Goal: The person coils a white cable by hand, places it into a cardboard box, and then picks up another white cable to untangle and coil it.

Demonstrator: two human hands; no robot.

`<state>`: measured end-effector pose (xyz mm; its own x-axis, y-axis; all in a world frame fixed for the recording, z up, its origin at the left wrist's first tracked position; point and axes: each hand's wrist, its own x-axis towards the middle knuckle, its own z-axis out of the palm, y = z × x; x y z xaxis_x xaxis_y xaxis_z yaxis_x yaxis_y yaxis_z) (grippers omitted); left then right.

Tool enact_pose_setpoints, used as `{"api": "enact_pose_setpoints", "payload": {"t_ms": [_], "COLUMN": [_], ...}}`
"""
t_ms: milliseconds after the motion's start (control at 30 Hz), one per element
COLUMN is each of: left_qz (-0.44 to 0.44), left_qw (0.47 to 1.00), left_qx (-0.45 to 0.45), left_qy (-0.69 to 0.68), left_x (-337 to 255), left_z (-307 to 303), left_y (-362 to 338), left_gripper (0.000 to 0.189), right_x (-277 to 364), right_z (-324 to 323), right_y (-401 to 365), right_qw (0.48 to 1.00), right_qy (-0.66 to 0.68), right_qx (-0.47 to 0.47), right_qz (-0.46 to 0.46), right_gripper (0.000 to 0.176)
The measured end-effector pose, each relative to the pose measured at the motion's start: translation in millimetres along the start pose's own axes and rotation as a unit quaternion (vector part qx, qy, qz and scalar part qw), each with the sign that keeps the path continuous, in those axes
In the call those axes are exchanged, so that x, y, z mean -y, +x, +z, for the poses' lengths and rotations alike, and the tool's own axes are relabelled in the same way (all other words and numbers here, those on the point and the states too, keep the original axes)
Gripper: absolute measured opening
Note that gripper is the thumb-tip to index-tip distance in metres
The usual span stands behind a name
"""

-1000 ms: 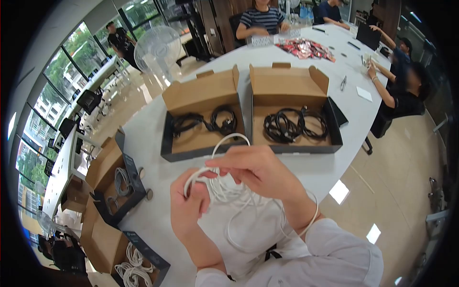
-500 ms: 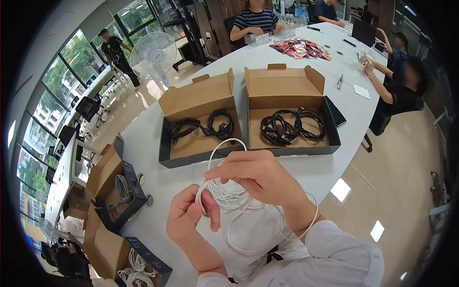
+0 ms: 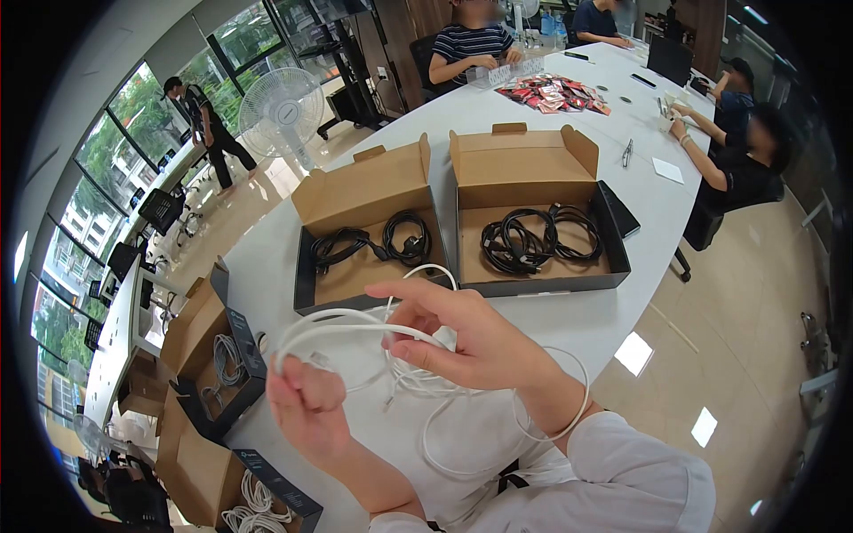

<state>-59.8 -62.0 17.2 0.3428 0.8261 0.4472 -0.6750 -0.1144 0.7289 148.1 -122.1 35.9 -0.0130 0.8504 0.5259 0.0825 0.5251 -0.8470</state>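
Loops of a white cable (image 3: 342, 322) stretch between my two hands above the table. My left hand (image 3: 308, 395), slightly blurred, is closed on the cable at the lower left. The cable also runs through my right hand (image 3: 475, 338), whose thumb and curled fingers hold it while the index finger points left. More of the white cable hangs in loose loops below my hands and round my right wrist. Just beyond lie two open cardboard boxes, the left box (image 3: 306, 289) and the right box (image 3: 542, 286), each with coiled black cables (image 3: 524, 240).
At the lower left, an open box (image 3: 242, 391) holds a grey cable and another box (image 3: 284, 489) holds white cables. Red packets (image 3: 553, 93) lie at the table's far end. Several people sit round the table; one person (image 3: 209, 133) stands near a fan (image 3: 283, 111).
My left hand has moved left and down, away from my right hand, drawing the cable loops out between them. The standing person at the back has moved slightly and turned.
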Motion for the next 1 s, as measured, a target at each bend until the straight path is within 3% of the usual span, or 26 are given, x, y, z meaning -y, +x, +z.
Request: {"api": "enact_pose_setpoints", "payload": {"t_ms": [67,167,300,500,600,800,900,1000], "left_qz": [0.028,0.058,0.115,0.294,0.304,0.268,0.266,0.293], "left_qw": [0.996,0.990,0.984,0.937,0.936,0.948,0.949,0.935], "left_qx": [-0.006,-0.048,-0.036,-0.147,-0.141,-0.114,-0.132,-0.184], "left_qy": [-0.090,-0.115,-0.131,-0.116,-0.112,-0.127,-0.105,-0.078], "left_x": [-3,-4,2,-2,-4,-4,5,13], "left_z": [-3,2,-4,-12,-15,-13,-5,7], "left_y": [4,8,12,13,11,11,9,10], "left_gripper": [0.029,0.027,0.020,0.020,0.017,0.015,0.016,0.017], "right_x": [-2,0,3,-14,-24,-39,-30,-26], "right_z": [-3,-4,-4,1,6,1,-1,3], "right_y": [2,1,0,-11,-16,-12,-10,-13], "right_qw": [1.000,0.998,0.997,0.928,0.928,0.914,0.909,0.924], "right_qy": [-0.009,0.027,0.017,-0.190,-0.228,-0.384,-0.374,-0.289], "right_qx": [-0.003,0.025,0.059,0.317,0.290,0.126,0.179,0.248], "right_qz": [-0.010,0.044,0.040,-0.045,-0.055,0.025,0.035,-0.020], "right_gripper": [0.039,0.037,0.033,0.035,0.047,0.048,0.048,0.047]}}
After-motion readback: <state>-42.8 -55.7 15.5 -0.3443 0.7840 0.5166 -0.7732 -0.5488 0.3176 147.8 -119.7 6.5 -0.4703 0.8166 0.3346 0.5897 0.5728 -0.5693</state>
